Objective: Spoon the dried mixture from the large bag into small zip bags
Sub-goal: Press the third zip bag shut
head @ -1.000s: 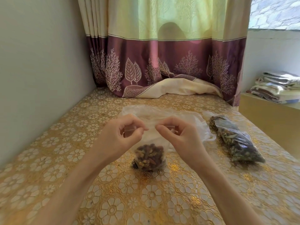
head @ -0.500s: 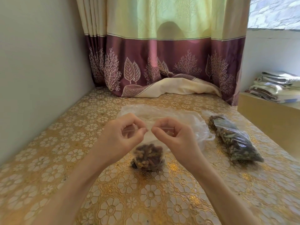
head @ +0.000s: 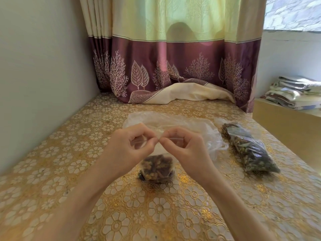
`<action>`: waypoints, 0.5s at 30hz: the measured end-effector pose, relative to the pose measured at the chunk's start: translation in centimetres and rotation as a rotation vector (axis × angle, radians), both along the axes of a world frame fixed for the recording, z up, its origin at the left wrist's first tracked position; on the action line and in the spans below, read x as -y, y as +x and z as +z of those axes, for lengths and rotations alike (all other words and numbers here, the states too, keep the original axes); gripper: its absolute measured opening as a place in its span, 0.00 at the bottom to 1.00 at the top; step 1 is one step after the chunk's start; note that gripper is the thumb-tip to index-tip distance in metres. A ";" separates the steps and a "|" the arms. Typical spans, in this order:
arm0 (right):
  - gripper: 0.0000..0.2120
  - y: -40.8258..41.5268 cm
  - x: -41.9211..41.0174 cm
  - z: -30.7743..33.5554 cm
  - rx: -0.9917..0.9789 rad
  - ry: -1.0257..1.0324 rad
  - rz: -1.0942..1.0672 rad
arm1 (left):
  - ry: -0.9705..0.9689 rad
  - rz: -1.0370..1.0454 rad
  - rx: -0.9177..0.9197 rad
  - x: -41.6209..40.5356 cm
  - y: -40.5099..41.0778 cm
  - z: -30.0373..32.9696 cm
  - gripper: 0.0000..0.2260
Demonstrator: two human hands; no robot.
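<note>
Left hand (head: pixel 129 150), right hand (head: pixel 184 150) pinch small zip bag (head: pixel 156 168) top; fingertips now touching, gap closed.

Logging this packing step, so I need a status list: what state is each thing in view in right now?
Small zip bag: partly filled, standing on the table, top pinched by both hands.
Left hand: pinching the bag's top.
Right hand: pinching the bag's top.
Filled bag: lying flat, right of the hands.
Large bag: crumpled behind the hands.

A purple-and-cream curtain (head: pixel 173 66) drapes onto the gold floral tablecloth (head: pixel 69 171), with folded linens (head: pixel 295 91) stacked at right.
</note>
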State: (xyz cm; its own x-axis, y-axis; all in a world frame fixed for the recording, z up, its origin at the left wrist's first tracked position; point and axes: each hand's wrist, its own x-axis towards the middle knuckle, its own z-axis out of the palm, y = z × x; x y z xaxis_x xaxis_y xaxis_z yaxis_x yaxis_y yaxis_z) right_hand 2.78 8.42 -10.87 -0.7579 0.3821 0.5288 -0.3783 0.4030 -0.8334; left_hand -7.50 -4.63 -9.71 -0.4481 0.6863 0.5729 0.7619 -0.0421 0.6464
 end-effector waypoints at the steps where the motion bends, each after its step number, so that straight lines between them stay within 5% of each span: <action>1: 0.08 0.0 -0.1 -0.1 0.003 -0.001 -0.007 | -0.004 0.000 -0.004 0.0 0.0 0.0 0.03; 15: 0.07 0.5 -1.0 0.2 0.081 -0.056 0.069 | -0.057 -0.063 0.035 0.3 -0.4 0.4 0.13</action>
